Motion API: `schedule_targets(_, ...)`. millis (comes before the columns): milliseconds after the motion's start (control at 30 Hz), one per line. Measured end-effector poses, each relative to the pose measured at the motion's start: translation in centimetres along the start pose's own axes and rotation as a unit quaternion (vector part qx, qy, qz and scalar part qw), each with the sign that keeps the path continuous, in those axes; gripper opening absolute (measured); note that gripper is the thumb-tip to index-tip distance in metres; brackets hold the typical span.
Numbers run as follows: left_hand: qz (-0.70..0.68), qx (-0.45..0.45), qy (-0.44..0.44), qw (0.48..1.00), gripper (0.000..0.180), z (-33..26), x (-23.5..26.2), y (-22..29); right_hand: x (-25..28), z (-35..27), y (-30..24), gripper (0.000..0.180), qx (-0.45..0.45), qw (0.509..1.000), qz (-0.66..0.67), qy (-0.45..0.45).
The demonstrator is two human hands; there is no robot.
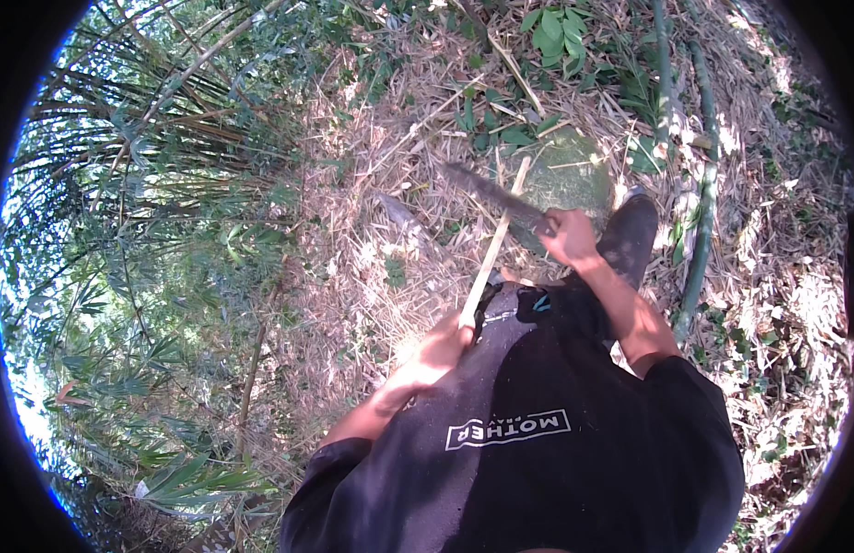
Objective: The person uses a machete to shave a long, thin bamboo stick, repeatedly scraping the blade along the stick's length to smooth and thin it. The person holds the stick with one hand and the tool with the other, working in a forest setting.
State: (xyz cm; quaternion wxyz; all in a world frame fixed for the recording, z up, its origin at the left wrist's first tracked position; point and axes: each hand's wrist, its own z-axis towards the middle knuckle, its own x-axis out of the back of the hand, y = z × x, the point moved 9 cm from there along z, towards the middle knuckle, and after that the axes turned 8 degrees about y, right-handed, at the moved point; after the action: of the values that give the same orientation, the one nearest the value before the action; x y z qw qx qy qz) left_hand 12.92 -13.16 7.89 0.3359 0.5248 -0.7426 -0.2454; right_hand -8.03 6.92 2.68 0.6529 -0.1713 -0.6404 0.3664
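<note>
My left hand (438,352) grips the near end of a thin pale bamboo strip (494,243) that slants up and away toward a round greenish stone (574,175). My right hand (569,236) is closed on the handle of a long dark blade (487,191), which points left and lies across the strip near its upper half. The strip's far tip rests at the stone's left edge. My dark shirt fills the lower middle of the view.
My dark boot (631,236) stands just right of the stone. Green bamboo stems (703,184) lie along the right. Dry leaves and straw (372,240) cover the ground; dense green foliage (151,230) fills the left side.
</note>
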Motion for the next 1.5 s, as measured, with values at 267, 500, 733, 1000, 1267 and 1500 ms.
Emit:
schedule_targets(267,-0.080,-0.077,-0.033,0.993,0.011,-0.8,-0.7,0.6,-1.4,3.0,8.6,0.036,-0.243,0.969,-0.044,-0.002)
schedule_targets(500,-0.349,0.045,-0.086,0.932,0.010,1.0,-2.6,1.8,0.6,1.1,14.0,0.027,-0.353,0.907,0.173,0.149)
schedule_targets(733,-0.318,-0.008,-0.116,0.941,0.025,1.7,-2.2,2.5,1.5,1.3,0.8,0.032,-0.307,0.723,0.604,0.136)
schedule_targets(1000,-0.255,-0.058,-0.148,0.954,0.036,1.8,-3.1,4.7,5.0,2.7,-1.5,0.024,-0.298,0.708,0.627,0.126)
schedule_targets(1267,-0.292,-0.090,-0.187,0.934,0.045,3.2,-4.0,7.8,5.9,3.2,-2.8,0.017,-0.292,0.700,0.641,0.117)
schedule_targets(1500,-0.408,0.025,-0.204,0.890,0.041,5.3,-4.6,9.6,8.3,2.3,-1.4,0.022,-0.221,0.894,0.349,0.175)
